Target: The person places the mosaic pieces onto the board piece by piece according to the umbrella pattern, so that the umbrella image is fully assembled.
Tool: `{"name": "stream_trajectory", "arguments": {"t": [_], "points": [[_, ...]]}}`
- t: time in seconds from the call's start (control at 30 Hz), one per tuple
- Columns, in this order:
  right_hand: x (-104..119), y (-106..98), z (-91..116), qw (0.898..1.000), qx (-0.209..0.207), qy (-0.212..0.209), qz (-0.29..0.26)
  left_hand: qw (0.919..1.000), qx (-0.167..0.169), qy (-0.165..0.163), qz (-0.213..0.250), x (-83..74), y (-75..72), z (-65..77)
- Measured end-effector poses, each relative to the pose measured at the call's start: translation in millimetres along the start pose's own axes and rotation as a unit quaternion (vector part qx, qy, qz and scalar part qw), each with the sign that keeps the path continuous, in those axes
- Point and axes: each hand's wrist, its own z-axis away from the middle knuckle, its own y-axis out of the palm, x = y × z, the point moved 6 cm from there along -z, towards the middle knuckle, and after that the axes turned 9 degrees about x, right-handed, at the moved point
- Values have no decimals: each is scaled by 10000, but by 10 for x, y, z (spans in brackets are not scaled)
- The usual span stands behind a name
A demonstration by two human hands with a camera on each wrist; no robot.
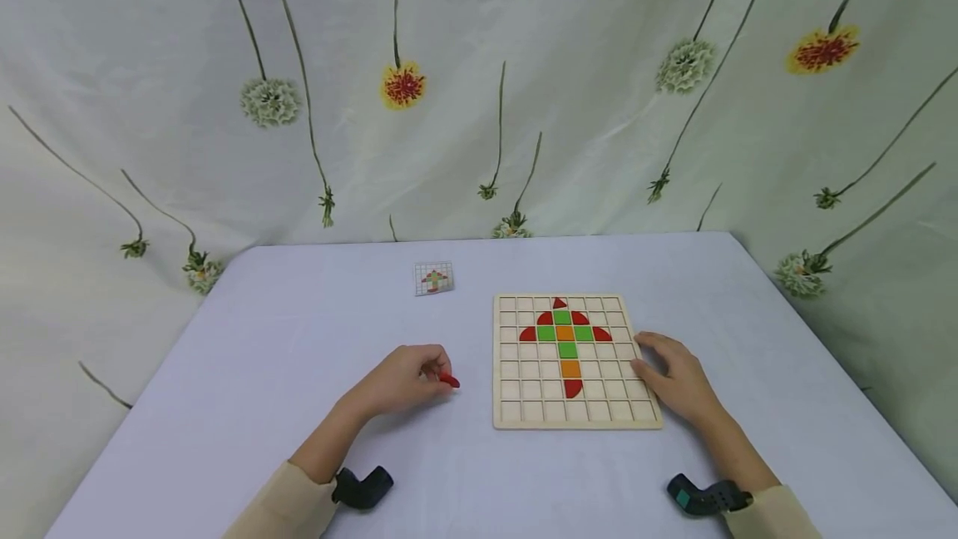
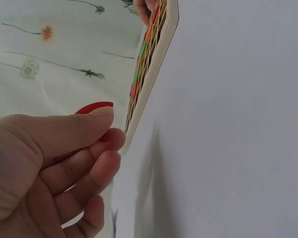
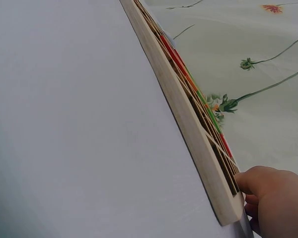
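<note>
My left hand (image 1: 404,377) pinches a small red piece (image 1: 449,379) between thumb and fingertips, left of the board and a little above the table. In the left wrist view a curved edge of the red piece (image 2: 95,106) shows past the thumb; fingers hide the rest. A square wooden grid board (image 1: 524,414) lies flat, with red, green and orange pieces set in its cells as a plane-like figure. At the board's right edge, my right hand (image 1: 677,377) holds the rim, thumb on top in the right wrist view; its other fingers are partly hidden.
A small pattern card (image 1: 433,279) with a similar figure on a grid lies behind and left of the board. The white-covered table (image 1: 247,356) meets a flower-printed cloth (image 1: 584,106) at the back. Each wrist wears a dark strapped device (image 1: 362,489).
</note>
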Motion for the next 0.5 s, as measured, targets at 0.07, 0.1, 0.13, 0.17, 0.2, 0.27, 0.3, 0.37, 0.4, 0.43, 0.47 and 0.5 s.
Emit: {"name": "stream_trajectory", "arguments": {"t": [0.07, 0.1, 0.13, 0.17, 0.2, 0.27, 0.3, 0.37, 0.4, 0.43, 0.47, 0.5], "points": [[-4, 1, -3, 10000, -4, 16, 31, 10000, 34, 79, 8, -30, 8, -36], [-1, 0, -3, 10000, -16, 13, 41, 9999, 48, 119, 6, -47, 11, -52], [-7, 0, -5, 10000, -17, 18, 59, 9999, 71, 155, 21, -64, 17, -69], [-5, -2, -4, 10000, -19, 19, 67, 9997, 96, 202, 29, -81, 23, -88], [-4, -2, -3, 10000, -7, 30, 77, 9996, 125, 230, 41, -97, 31, -105], [-4, -1, -4, 10000, 12, 60, 66, 9994, 176, 277, 63, -128, 48, -138], [-5, 1, -3, 9999, 30, 77, 58, 9994, 196, 286, 65, -141, 57, -154], [-9, 7, -4, 9999, 76, 119, 40, 9993, 231, 294, 50, -160, 75, -187], [-13, 10, -6, 9999, 88, 139, 42, 9993, 237, 289, 33, -171, 83, -200], [-17, 13, -8, 9998, 92, 152, 38, 9993, 235, 288, 19, -181, 90, -215], [-19, 17, -7, 9998, 102, 165, 43, 9993, 231, 287, 5, -192, 96, -229], [-20, 18, -8, 9998, 103, 172, 42, 9993, 228, 287, -2, -203, 102, -244]]}}
